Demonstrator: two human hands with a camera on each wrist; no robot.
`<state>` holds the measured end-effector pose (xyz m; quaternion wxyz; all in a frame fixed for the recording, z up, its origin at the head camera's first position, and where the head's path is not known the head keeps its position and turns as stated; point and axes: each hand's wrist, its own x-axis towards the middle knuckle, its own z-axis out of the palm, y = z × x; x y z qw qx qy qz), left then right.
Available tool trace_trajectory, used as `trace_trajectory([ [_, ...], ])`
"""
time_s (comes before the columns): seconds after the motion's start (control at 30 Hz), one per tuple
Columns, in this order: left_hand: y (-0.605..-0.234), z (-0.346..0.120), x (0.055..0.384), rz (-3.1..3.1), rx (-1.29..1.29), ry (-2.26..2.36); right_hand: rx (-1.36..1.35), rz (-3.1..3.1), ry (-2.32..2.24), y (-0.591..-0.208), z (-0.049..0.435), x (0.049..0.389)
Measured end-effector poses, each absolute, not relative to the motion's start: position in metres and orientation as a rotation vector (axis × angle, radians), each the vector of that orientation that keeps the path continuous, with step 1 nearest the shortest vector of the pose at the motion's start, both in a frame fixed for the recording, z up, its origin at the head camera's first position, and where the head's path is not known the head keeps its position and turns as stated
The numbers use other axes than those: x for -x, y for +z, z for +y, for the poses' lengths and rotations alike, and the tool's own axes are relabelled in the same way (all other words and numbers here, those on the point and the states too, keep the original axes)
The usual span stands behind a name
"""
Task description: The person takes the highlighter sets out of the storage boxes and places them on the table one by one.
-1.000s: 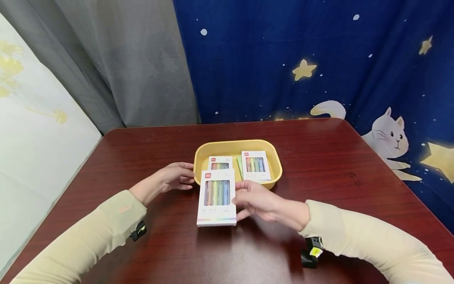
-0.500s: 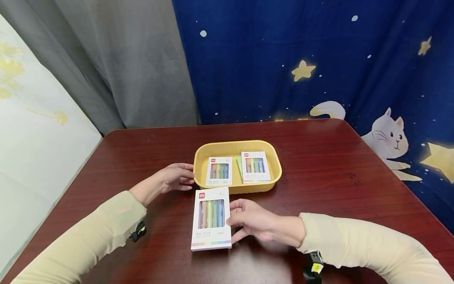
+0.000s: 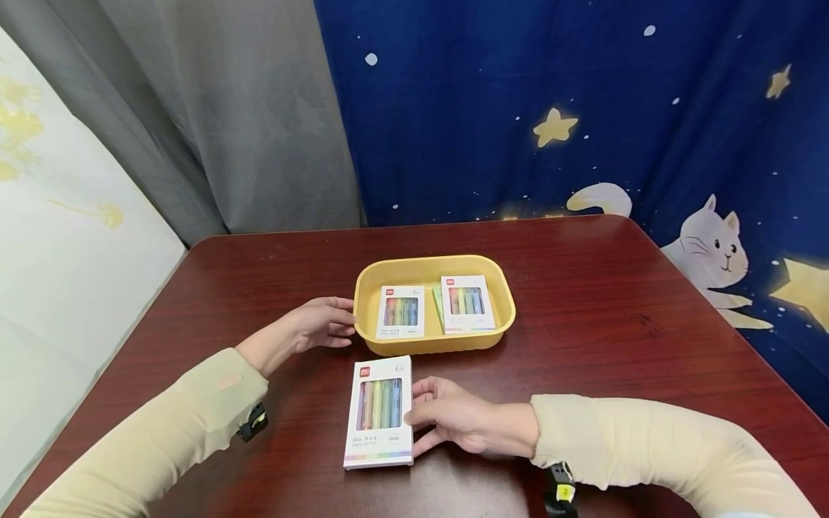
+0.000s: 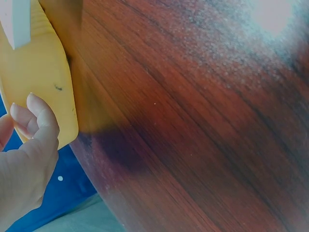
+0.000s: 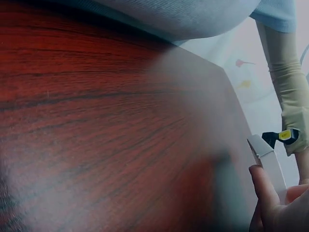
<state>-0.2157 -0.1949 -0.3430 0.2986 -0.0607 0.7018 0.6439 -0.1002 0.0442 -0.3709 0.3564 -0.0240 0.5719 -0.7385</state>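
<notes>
My right hand (image 3: 453,416) pinches a white box of highlighter pens (image 3: 379,414) by its right edge. Through the window of this box several pastel pens show. It is tilted a little, in front of the yellow basket (image 3: 447,344); in the right wrist view the same box (image 5: 276,171) appears edge-on between thumb and fingers. My left hand (image 3: 322,321) rests with extended fingers against the basket's left end, and the left wrist view has its fingertips beside the yellow wall (image 4: 46,77). Two similar boxes lie inside the basket, one at left (image 3: 401,311) and one at right (image 3: 466,305).
Something thin and green (image 3: 438,308) shows beside the right box in the basket. The dark red wooden table (image 3: 583,302) has rounded far corners. Behind it hang a grey curtain (image 3: 272,129) and a blue starry curtain (image 3: 466,115).
My right hand has drawn the box of highlighter pens toward me and slightly left, away from the basket's front rim. The left box in the basket is fully uncovered. My left hand has stayed put.
</notes>
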Motion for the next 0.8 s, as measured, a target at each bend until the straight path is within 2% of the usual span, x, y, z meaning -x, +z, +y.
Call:
trace_trajectory([
  [0.8, -0.341, -0.195, 0.215, 1.845, 0.171, 1.724, 0.019, 1.556, -1.858, -0.384, 0.027, 0.101],
])
